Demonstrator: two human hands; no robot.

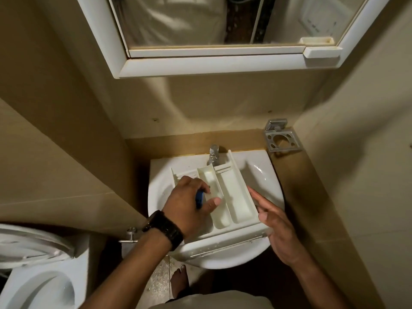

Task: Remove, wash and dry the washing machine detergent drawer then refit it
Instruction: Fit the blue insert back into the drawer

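two hands work over the small white ceramic basin [265, 172], where the white plastic compartmented detergent drawer [231, 197] lies across the bowl. left hand [189, 204], wrist bent down, grips a blue-handled brush [199, 198] inside it; right hand [276, 221] presses straight, relaxed fingers against the drawer's side.
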